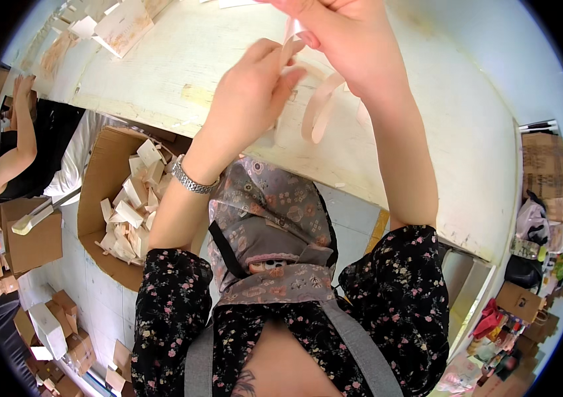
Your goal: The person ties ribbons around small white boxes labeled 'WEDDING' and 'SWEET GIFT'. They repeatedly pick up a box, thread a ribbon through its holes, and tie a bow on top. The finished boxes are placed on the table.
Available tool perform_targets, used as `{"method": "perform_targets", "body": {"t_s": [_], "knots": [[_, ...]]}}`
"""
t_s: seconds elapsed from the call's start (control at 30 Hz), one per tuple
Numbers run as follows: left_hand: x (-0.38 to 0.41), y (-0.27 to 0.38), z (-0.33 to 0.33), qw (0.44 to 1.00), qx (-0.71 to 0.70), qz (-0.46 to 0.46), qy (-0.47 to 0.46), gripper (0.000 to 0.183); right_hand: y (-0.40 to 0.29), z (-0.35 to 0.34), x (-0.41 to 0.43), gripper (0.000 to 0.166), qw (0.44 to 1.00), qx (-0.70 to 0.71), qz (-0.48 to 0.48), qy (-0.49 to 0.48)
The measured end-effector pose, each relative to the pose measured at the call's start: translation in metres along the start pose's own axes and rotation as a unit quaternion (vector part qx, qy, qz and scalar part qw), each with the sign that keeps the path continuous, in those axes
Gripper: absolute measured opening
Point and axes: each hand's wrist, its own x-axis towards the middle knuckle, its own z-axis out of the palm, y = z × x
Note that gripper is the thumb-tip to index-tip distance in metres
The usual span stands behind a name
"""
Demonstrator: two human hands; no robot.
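A pale pink ribbon hangs in a loose loop over the white table, in front of my body. My right hand is raised near the top edge of the view and pinches the ribbon between thumb and fingers. Lower and to its left, my left hand has the same ribbon running between its curled fingers. A metal-band watch is on my left wrist. The ribbon's upper part is partly hidden by my fingers, and the top of my right hand is cut off by the frame.
The white table spans the top, with printed paper bags at its far left. An open cardboard box holding several small paper bags stands below, left. Another person's arm shows at left. Boxes and bags line the right.
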Motion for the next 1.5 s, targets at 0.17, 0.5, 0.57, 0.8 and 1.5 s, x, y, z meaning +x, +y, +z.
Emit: {"method": "perform_targets", "body": {"t_s": [0.17, 0.5, 0.57, 0.8, 1.5], "knots": [[0.005, -0.004, -0.001, 0.989, 0.150, -0.011, 0.000, 0.020, -0.007, -0.033, -0.003, 0.024, 0.987, -0.144, -0.061, 0.020], [0.007, -0.010, -0.021, 0.980, 0.197, 0.034, -0.021, 0.023, 0.000, -0.086, 0.013, 0.033, 0.933, -0.353, -0.075, -0.002], [0.006, -0.013, -0.022, 0.974, 0.216, 0.021, -0.058, 0.024, 0.009, -0.093, 0.017, 0.035, 0.854, -0.467, -0.224, 0.048], [0.009, -0.015, -0.028, 0.967, -0.161, -0.176, -0.093, 0.042, 0.054, -0.177, 0.035, 0.027, 0.657, -0.667, -0.327, 0.128], [0.026, -0.029, -0.071, 0.916, -0.336, -0.127, -0.181, 0.029, 0.052, -0.018, -0.014, 0.017, 0.904, -0.208, -0.369, -0.059]]}}
